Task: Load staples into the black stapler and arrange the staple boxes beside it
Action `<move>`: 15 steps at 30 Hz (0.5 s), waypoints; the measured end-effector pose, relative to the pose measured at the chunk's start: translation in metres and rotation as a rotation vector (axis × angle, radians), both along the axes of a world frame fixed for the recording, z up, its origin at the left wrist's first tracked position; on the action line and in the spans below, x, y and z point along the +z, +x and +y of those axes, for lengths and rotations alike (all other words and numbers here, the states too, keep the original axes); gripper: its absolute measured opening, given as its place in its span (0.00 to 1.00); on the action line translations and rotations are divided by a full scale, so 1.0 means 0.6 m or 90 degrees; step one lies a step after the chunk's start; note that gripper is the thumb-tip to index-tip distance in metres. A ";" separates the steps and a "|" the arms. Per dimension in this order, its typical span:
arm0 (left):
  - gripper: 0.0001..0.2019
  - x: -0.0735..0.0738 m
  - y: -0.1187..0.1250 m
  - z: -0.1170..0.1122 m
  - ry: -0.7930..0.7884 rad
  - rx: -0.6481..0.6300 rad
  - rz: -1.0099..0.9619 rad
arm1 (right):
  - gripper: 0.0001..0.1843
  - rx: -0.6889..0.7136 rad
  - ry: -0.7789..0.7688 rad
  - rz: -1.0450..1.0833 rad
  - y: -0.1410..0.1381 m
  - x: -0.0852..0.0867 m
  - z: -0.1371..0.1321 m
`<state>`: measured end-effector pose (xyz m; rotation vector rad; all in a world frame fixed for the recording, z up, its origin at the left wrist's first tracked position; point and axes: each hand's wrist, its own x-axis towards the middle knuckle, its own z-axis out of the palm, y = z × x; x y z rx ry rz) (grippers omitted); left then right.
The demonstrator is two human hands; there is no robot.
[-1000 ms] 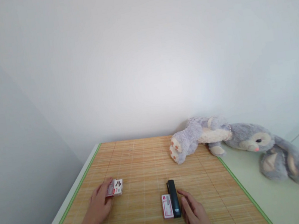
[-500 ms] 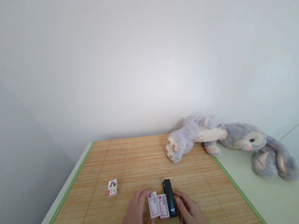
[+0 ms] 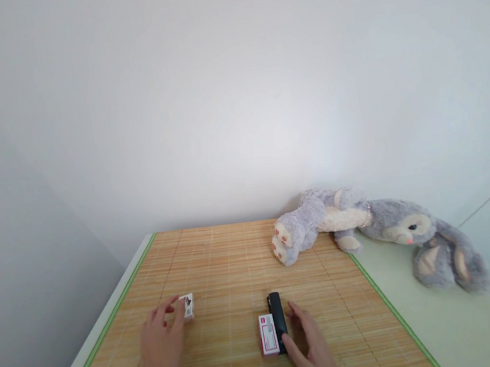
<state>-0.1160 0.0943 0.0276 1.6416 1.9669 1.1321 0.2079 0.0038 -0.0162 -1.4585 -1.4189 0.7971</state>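
Observation:
My left hand (image 3: 162, 339) is at the small white box with a dark staple picture (image 3: 189, 307), its fingers apart and covering the box's left side. My right hand (image 3: 313, 346) is open beside the black stapler (image 3: 278, 321), thumb touching its near right side and the other fingers spread to the right. Against the stapler's left side sits a white box with a pink-red frame and label (image 3: 268, 335). The second such box is not separately visible; whether it lies underneath cannot be told.
A bamboo mat (image 3: 220, 262) with green edging covers most of the table. A grey plush rabbit (image 3: 325, 220) lies across the back right, its head and ears over the pale tabletop (image 3: 458, 329). A white wall (image 3: 230, 86) rises behind.
My left hand has let go of a pink-framed box by the stapler and moved left to the staple-picture box. My right thumb has shifted onto the stapler's near end.

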 end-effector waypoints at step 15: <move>0.21 -0.054 0.201 0.031 -0.158 -0.210 -0.153 | 0.56 0.133 0.008 -0.422 -0.010 -0.025 0.003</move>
